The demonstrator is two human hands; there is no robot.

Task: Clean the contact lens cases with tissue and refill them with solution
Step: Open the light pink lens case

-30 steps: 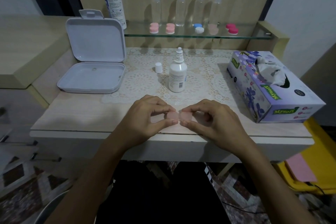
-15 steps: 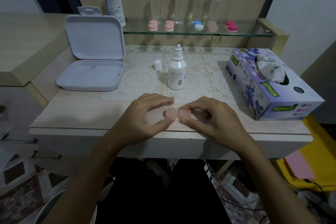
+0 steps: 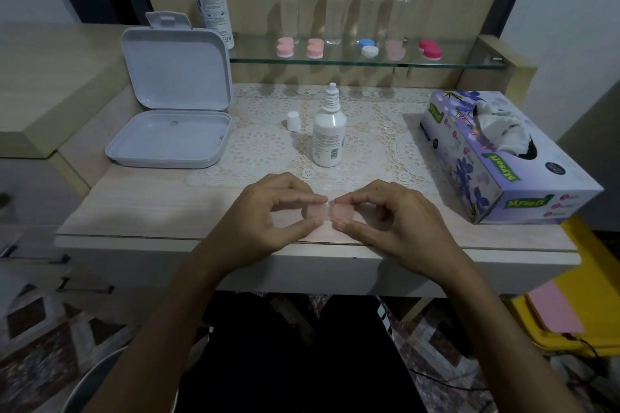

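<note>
At the desk's near edge, middle: pale pink contact lens case, two round caps side by side, lying on the desktop. Left hand pinching the left cap between thumb below and forefinger above, remaining fingers curled behind. Right hand pinching the right cap the same way, thumb toward the near edge, forefinger over the top, other fingers curled. Fingertips of both hands nearly touching above the case.

Just beyond the hands, mid-desk on a lace mat: small white solution bottle, upright, nozzle bare. Loose white cap standing just left of the bottle, apart from it.

Toward the desk's left edge: white hinged box, lid raised and leaning back, tray showing nothing inside. Along the right edge: purple floral tissue box, white tissue bunched up out of the top slot.

Farther back, raised glass shelf against the wooden back panel. On it, left to right: tall white bottle at the left end, then five more lens cases, pink, pink, blue-and-white, pale pink, deep pink. Behind those, four clear bottles with white caps in a row.
</note>
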